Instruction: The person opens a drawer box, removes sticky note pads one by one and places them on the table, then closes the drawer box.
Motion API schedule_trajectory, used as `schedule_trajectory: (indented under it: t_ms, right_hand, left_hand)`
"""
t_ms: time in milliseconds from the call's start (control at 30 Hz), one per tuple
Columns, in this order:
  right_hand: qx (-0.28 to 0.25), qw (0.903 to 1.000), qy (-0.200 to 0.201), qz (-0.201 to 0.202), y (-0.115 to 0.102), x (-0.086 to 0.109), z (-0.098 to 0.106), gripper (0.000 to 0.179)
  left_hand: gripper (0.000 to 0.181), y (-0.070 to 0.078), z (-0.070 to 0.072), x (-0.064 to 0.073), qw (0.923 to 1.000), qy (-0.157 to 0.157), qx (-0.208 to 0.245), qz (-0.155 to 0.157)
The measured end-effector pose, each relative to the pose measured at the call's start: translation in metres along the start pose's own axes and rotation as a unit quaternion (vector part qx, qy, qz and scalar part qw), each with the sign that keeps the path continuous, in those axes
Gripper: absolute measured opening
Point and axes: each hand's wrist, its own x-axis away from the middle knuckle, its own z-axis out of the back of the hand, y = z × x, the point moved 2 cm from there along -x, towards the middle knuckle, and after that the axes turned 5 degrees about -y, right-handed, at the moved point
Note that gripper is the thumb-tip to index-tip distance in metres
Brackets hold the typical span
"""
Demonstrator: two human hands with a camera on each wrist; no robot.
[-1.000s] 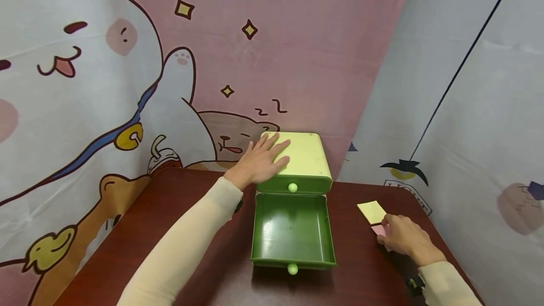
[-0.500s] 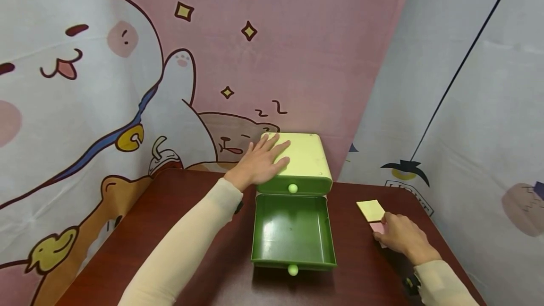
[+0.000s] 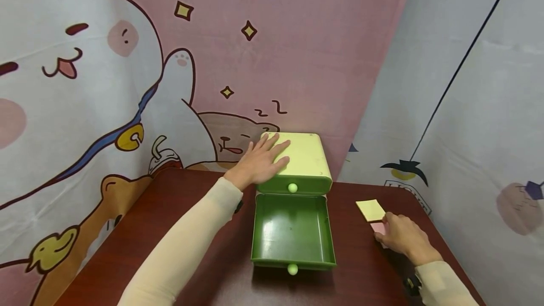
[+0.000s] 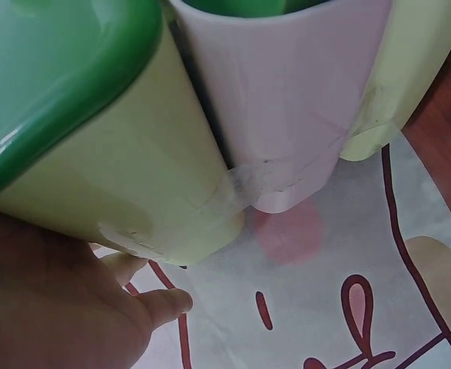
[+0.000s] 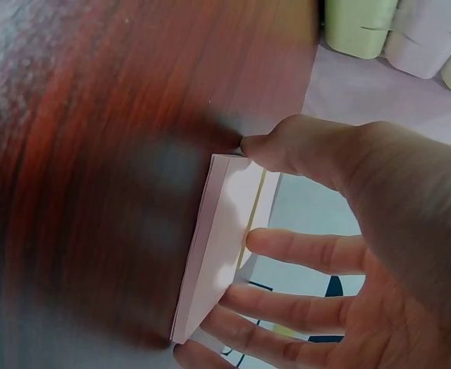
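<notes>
My left hand (image 3: 258, 163) rests with spread fingers on the pale yellow top of a small drawer unit (image 3: 307, 155). A green upper drawer (image 3: 312, 185) sits closed, its round knob facing me. Below it, a green drawer (image 3: 290, 235) is pulled out, with nothing visible inside. To the right, my right hand (image 3: 403, 236) holds a pink sticky note pad (image 5: 223, 238) on the table, thumb at one edge and fingers along other edges; the hand partly hides it in the head view. Just beyond lies a yellow sticky note pad (image 3: 371, 210).
The dark red-brown table (image 3: 187, 230) reaches back to a cartoon-printed cloth (image 3: 318, 51). In the left wrist view, the unit's side shows yellow tiers around a pink tier (image 4: 286, 100), with clear tape (image 4: 240, 188) across the joints.
The right hand and the pink pad have shifted very slightly away from me. The left hand and the drawers stay where they were.
</notes>
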Motion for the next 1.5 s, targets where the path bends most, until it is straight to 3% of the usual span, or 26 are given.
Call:
schedule_trajectory:
  t_ms: [167,433,633,800,1167,1500]
  right_hand:
    - [0.006,1.0,0.006,0.006,0.0,0.001,0.0,0.051]
    - [0.006,0.9998,0.015,-0.011,-0.003,0.005,0.0,0.073]
    - [0.006,0.9989,0.046,-0.004,-0.005,0.007,0.002,0.078]
    - [0.0,0.996,0.089,0.009,-0.014,0.011,0.004,0.071]
    - [-0.003,0.9797,0.193,0.053,-0.048,0.017,0.001,0.073]
    - [-0.053,0.9577,0.26,0.112,-0.085,0.027,0.001,0.049]
  left_hand:
    - [0.071,0.0,0.0,-0.001,1.0,-0.002,-0.005,0.001]
    - [0.072,0.002,0.001,-0.001,1.0,0.001,-0.005,-0.004]
    - [0.072,0.004,0.0,-0.002,1.0,0.002,-0.004,-0.006]
    - [0.072,0.005,0.0,-0.002,1.0,0.0,-0.002,-0.007]
    - [0.071,0.001,0.001,-0.002,0.9999,0.002,-0.013,0.0]
    - [0.071,0.0,0.0,0.002,0.9999,0.001,-0.011,0.004]
